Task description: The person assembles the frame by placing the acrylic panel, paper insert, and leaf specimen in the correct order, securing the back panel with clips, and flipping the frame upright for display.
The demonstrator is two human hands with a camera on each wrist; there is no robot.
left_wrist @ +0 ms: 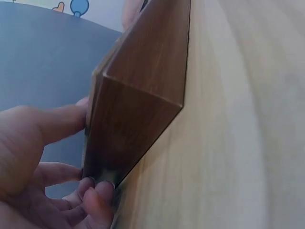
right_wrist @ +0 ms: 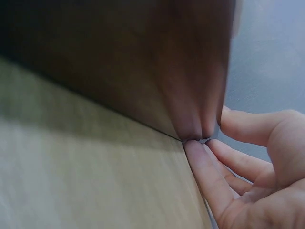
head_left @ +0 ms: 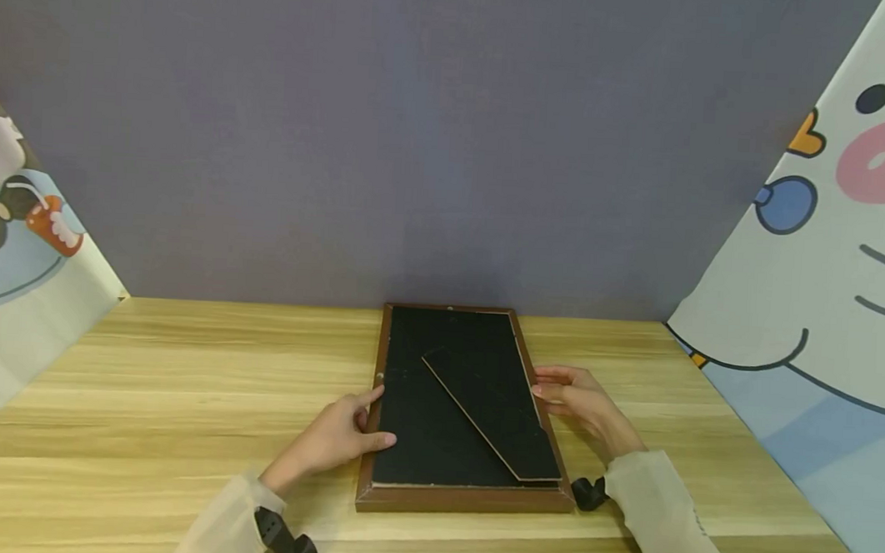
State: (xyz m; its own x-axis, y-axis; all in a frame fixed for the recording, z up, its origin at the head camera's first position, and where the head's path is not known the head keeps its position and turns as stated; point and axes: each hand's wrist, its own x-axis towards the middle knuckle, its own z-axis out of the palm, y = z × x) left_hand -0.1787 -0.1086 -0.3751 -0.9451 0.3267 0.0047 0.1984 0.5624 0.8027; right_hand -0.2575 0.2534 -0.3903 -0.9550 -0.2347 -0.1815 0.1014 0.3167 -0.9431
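Note:
A picture frame [head_left: 464, 501] with a brown wooden border lies face down on the table, its black backing [head_left: 420, 426] facing up. On the backing lies a black easel leg [head_left: 491, 417], slanting from upper left to lower right. My left hand [head_left: 337, 434] holds the frame's left side, thumb over the edge of the backing and fingers along the side wall. On the opposite side, my right hand [head_left: 579, 401] grips the right border; its fingertips [right_wrist: 195, 145] meet the side wall low down, with the thumb at the upper edge. The frame's front is hidden underneath.
The wood-grain table [head_left: 182, 380] ends at a grey back wall [head_left: 419, 142]. Cartoon-printed panels stand at the left [head_left: 11, 204] and right [head_left: 825, 288]. Each wrist carries a small black camera, seen at the left sleeve [head_left: 219, 524] and near the right sleeve [head_left: 663, 505].

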